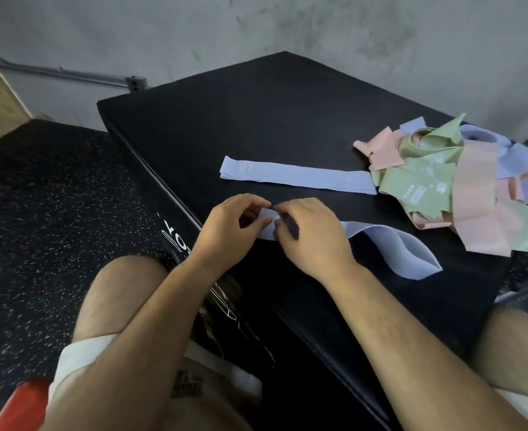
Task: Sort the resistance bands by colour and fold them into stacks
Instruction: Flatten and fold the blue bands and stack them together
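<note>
- Nearest me, my left hand point(231, 227) and right hand point(314, 236) meet near the front edge of the black padded tabletop point(256, 119). Both sets of fingers are curled, pinching one end of a lavender band point(395, 247).
- That band is a soft, matte, flat strip. Its free length trails right in a loose wavy loop on the tabletop.
- Beyond it, a second lavender band point(296, 177) lies pressed flat and straight.
- Far right, a crumpled pile point(461, 181) of pink, green and lavender bands touches that strip's end.
- Speckled rubber floor point(54, 197) lies left, with a rough grey wall point(318, 26) behind.
</note>
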